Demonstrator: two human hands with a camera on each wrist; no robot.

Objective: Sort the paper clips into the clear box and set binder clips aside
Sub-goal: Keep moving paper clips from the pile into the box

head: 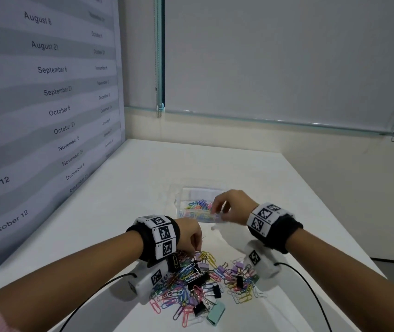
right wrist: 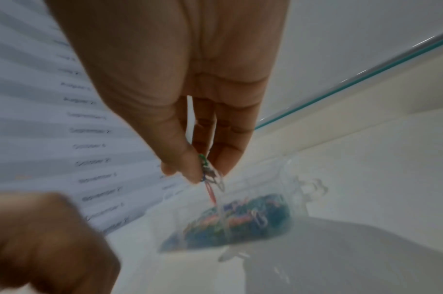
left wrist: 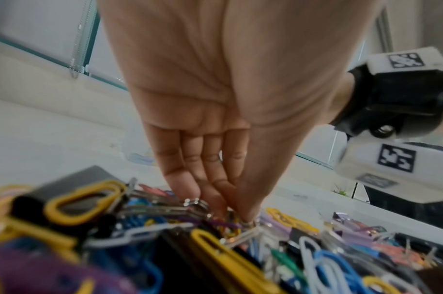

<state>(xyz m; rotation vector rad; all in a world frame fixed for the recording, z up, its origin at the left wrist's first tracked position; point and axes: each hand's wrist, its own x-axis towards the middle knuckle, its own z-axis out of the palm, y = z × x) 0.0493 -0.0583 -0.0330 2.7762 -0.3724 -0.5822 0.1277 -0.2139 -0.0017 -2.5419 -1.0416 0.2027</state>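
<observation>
A heap of coloured paper clips mixed with black, lilac and mint binder clips lies on the white table near me. My left hand reaches down into the heap's far edge. Its thumb and fingertips pinch a small clip there; blur hides which kind. The clear box stands just beyond the heap and holds many paper clips. My right hand hovers over the box. It pinches a few paper clips, green, blue and red, which dangle from my right hand.
A large date chart forms a wall along the table's left side. Window blinds close off the back. Black cables run from both wrist cameras toward the front edge. The table drops off at the right.
</observation>
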